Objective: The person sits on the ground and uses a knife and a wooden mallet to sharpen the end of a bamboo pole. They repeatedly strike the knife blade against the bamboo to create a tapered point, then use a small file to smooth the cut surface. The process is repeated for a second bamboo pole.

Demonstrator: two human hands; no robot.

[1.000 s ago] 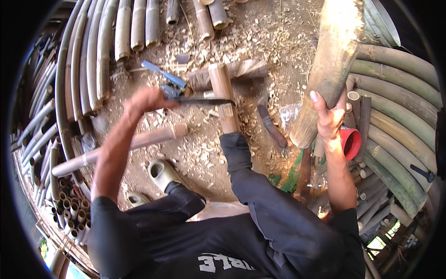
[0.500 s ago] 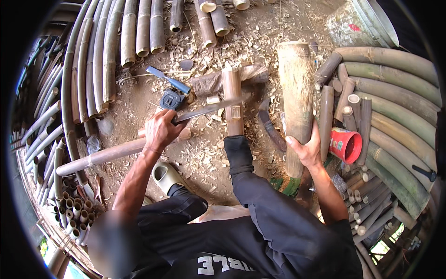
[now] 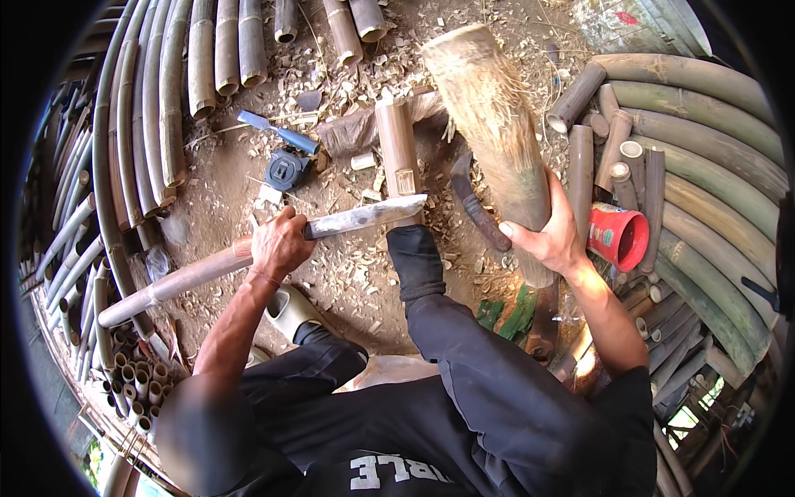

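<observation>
My left hand [image 3: 281, 242] is wrapped round the handle of a large knife [image 3: 364, 217]. Its broad, worn blade points right and crosses just above the near end of a short bamboo piece [image 3: 396, 137], below a rectangular notch. Whether blade and bamboo touch, I cannot tell. My right hand [image 3: 546, 230] grips a thick wooden log [image 3: 489, 108] by its narrower lower end; the frayed, pale upper end leans left. My foot in a dark sock [image 3: 416, 261] presses against the bamboo piece, whose far part rests on a bark-covered log [image 3: 344, 132].
A curved blade tool [image 3: 476, 211] lies between bamboo and log. To the left are a blue-handled chisel [image 3: 281, 132], a tape measure [image 3: 287, 170] and a bamboo pole [image 3: 178, 284]. Bamboo poles [image 3: 704, 149] flank both sides; a red bucket [image 3: 617, 236] stands right. Shavings litter the ground.
The knife has come down toward my foot, its blade now showing its flat side. The log in my right hand has lifted and its upper end has swung left.
</observation>
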